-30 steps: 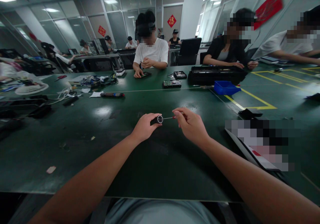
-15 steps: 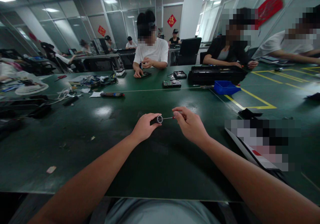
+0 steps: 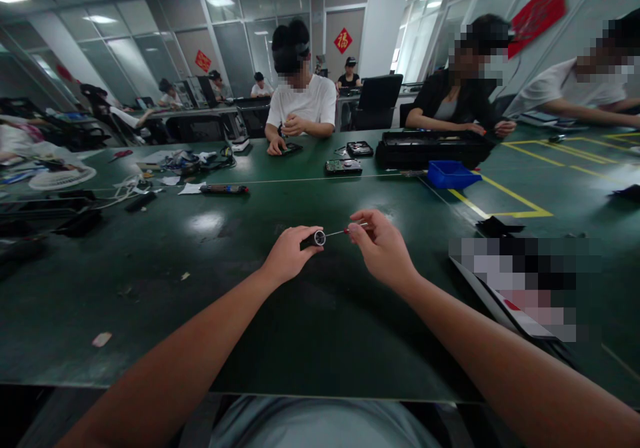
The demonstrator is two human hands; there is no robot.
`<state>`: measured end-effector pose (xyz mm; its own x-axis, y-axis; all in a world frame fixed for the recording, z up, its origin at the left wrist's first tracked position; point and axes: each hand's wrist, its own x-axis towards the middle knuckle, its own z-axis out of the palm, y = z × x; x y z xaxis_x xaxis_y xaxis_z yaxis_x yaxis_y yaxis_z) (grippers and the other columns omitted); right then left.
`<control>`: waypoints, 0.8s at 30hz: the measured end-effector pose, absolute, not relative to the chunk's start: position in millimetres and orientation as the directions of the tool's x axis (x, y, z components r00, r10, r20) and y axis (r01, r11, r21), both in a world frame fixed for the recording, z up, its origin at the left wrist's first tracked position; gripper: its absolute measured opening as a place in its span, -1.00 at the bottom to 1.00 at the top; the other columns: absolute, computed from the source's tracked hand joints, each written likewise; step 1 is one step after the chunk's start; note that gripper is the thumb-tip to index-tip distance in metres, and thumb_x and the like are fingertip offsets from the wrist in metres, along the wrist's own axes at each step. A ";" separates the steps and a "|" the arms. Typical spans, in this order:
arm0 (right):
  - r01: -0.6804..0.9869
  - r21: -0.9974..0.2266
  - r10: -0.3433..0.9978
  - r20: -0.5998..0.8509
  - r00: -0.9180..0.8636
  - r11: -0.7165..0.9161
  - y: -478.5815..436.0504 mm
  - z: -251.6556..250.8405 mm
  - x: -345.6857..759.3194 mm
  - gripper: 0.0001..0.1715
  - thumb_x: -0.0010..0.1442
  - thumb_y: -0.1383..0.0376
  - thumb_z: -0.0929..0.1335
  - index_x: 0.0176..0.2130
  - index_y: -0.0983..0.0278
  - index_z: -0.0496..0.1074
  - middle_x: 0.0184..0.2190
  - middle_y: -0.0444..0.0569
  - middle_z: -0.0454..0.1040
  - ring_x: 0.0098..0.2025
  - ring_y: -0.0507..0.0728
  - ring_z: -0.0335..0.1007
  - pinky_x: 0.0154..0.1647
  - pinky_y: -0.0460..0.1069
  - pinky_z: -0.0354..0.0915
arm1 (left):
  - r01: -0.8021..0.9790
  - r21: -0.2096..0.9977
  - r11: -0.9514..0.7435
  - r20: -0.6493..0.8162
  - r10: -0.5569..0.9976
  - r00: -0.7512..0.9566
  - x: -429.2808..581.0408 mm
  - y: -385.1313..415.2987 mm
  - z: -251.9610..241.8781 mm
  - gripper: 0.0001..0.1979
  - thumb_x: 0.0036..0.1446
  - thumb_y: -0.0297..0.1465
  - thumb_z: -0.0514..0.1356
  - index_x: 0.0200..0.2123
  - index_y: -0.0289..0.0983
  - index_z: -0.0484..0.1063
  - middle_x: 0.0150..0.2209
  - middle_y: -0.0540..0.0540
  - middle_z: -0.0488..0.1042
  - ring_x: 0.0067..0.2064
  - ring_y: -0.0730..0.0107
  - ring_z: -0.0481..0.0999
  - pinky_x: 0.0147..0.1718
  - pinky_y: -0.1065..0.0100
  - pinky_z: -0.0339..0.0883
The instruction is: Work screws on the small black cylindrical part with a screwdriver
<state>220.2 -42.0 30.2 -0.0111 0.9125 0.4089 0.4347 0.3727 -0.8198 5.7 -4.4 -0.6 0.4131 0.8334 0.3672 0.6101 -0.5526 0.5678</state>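
Note:
Between the thumb and fingers of my left hand (image 3: 290,255) is a small black cylindrical part (image 3: 319,238) with a silvery ring at its end, which faces right and toward me. My right hand (image 3: 383,245) pinches the red handle of a thin screwdriver (image 3: 336,233). Its metal shaft points left, and the tip is at the ring end of the black part. Whether the tip sits inside the ring is too small to tell. Both hands are above the green table (image 3: 320,341).
Across the table a person in white (image 3: 303,105) handles a dark object. Farther back on the table lie hard drives (image 3: 343,167), a blue tray (image 3: 453,175), a long black casing (image 3: 433,149) and a pen-like tool (image 3: 225,189). A pixelated sheet (image 3: 520,295) lies at right.
My right hand has risen slightly, and the screwdriver now slants upward toward the right. My left hand and the black part look unmoved.

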 end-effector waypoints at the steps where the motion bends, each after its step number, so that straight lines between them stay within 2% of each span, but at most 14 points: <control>1: 0.389 -0.845 0.917 0.398 0.001 0.367 -41.2 30.0 219.7 -0.76 0.28 0.14 0.32 -0.14 0.25 0.42 -0.35 -0.01 0.56 -0.30 0.15 0.50 -0.26 0.07 0.35 | 0.619 0.564 -0.547 0.365 0.837 0.407 6.3 -4.9 0.2 -0.61 0.18 -0.39 0.31 0.09 -0.18 0.46 0.03 -0.11 0.53 0.07 0.14 0.48 0.11 0.06 0.29; 5: 0.214 -0.916 0.934 0.354 0.038 0.339 -37.0 26.1 216.3 -0.70 0.29 0.09 0.31 -0.23 0.28 0.46 -0.38 -0.01 0.55 -0.34 0.14 0.52 -0.22 0.09 0.39 | 0.626 0.562 -0.540 0.386 0.841 0.379 7.6 -5.1 0.9 -0.59 0.18 -0.37 0.31 0.11 -0.19 0.45 0.05 -0.12 0.52 0.09 0.13 0.47 0.13 0.06 0.28; 8: 0.023 -0.950 0.945 0.312 0.100 0.311 -31.5 20.1 215.9 -0.68 0.27 0.06 0.33 -0.26 0.27 0.46 -0.42 -0.06 0.52 -0.37 0.10 0.49 -0.23 0.07 0.40 | 0.587 0.570 -0.575 0.438 0.817 0.375 6.8 -3.9 1.4 -0.57 0.19 -0.37 0.31 0.13 -0.19 0.43 0.10 -0.12 0.49 0.13 0.16 0.45 0.17 0.08 0.25; 11: -0.195 -0.959 0.977 0.187 0.102 0.204 -23.6 16.4 221.9 -0.66 0.24 0.03 0.37 -0.29 0.26 0.44 -0.46 -0.10 0.48 -0.42 0.08 0.46 -0.28 0.04 0.41 | 0.547 0.526 -0.651 0.489 0.758 0.431 5.1 -2.8 3.6 -0.57 0.18 -0.39 0.31 0.13 -0.17 0.43 0.10 -0.09 0.50 0.13 0.21 0.45 0.18 0.10 0.24; 14: -0.300 -0.953 0.999 0.029 0.032 0.037 -16.0 16.5 230.5 -0.67 0.18 0.04 0.41 -0.36 0.26 0.43 -0.52 -0.12 0.43 -0.49 0.05 0.39 -0.32 0.04 0.42 | 0.546 0.476 -0.689 0.466 0.724 0.508 4.6 -2.4 4.9 -0.58 0.19 -0.41 0.30 0.13 -0.15 0.43 0.07 -0.06 0.52 0.09 0.24 0.47 0.15 0.12 0.25; 18: -0.218 -0.971 0.987 0.071 0.144 0.101 -13.9 17.4 233.1 -0.68 0.18 0.06 0.41 -0.38 0.25 0.41 -0.50 -0.14 0.42 -0.52 0.02 0.35 -0.40 0.01 0.37 | 0.592 0.475 -0.651 0.399 0.759 0.515 5.7 -2.5 2.5 -0.58 0.18 -0.40 0.32 0.12 -0.17 0.44 0.04 -0.06 0.54 0.06 0.24 0.47 0.11 0.12 0.26; 24: -0.009 -0.967 0.956 0.252 0.150 0.256 -19.7 14.2 228.7 -0.71 0.28 0.08 0.33 -0.31 0.25 0.40 -0.47 -0.13 0.43 -0.47 0.04 0.38 -0.40 0.00 0.33 | 0.618 0.477 -0.625 0.384 0.781 0.493 4.4 -2.9 0.9 -0.60 0.20 -0.35 0.30 0.11 -0.16 0.45 0.02 -0.06 0.54 0.02 0.20 0.47 0.06 0.12 0.26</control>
